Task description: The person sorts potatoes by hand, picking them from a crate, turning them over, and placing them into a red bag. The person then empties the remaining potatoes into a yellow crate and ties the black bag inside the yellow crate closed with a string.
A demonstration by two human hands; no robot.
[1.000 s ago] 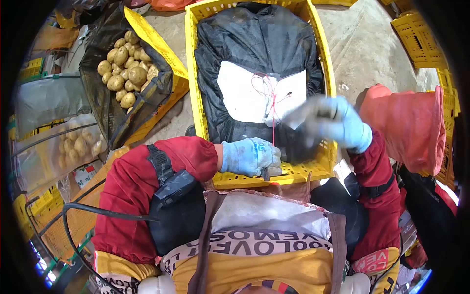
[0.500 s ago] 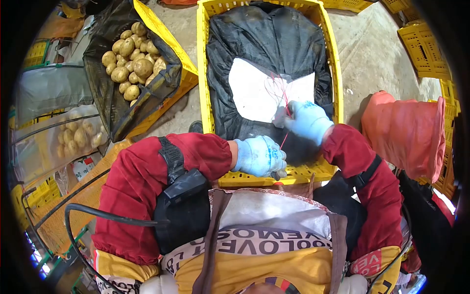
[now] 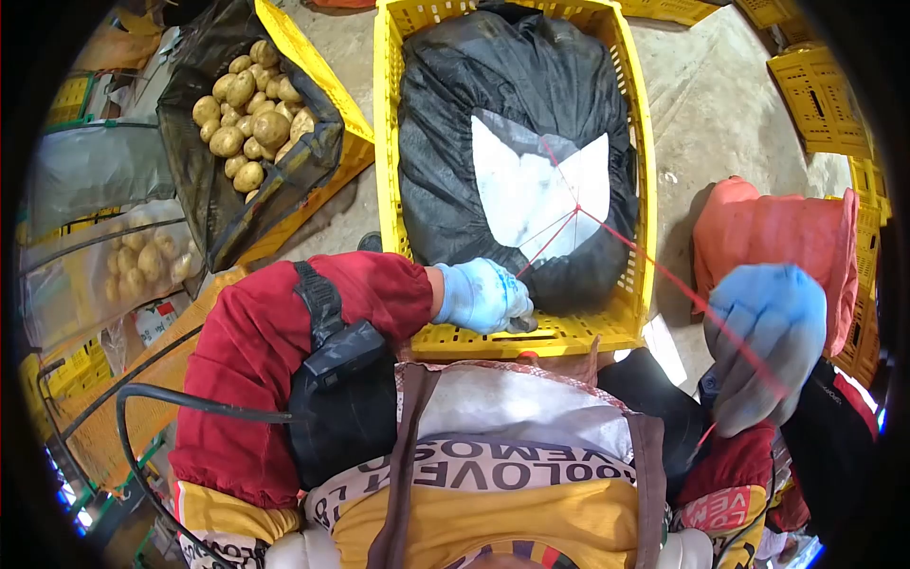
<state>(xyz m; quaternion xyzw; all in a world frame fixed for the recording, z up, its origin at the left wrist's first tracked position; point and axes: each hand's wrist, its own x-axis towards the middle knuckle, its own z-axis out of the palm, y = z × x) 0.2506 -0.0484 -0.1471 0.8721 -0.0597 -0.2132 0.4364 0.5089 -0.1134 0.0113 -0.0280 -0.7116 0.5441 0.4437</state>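
A yellow crate (image 3: 648, 190) holds a black sheet bundle (image 3: 512, 85), its cloth gathered toward the middle around a white sheet (image 3: 531, 190). Red string (image 3: 649, 256) crosses the white sheet and meets at a point above it. One strand runs down to my left hand (image 3: 485, 296), gloved and closed on it near the crate's close rim. A longer taut strand stretches to my right hand (image 3: 768, 346), which is raised outside the crate on the right, its gloved fingers curled round the string.
At the left stands a black-lined yellow crate of potatoes (image 3: 251, 114). Below it lies a clear bag with potatoes (image 3: 142, 261). A rolled reddish-pink sack (image 3: 758, 228) stands on the right, near stacked yellow crates (image 3: 820, 100). A black cable (image 3: 190, 406) runs to my left arm.
My right hand has swung from over the white sheet out to the right and toward me, drawing the string taut. The black cloth is gathered more tightly. My left hand has barely moved.
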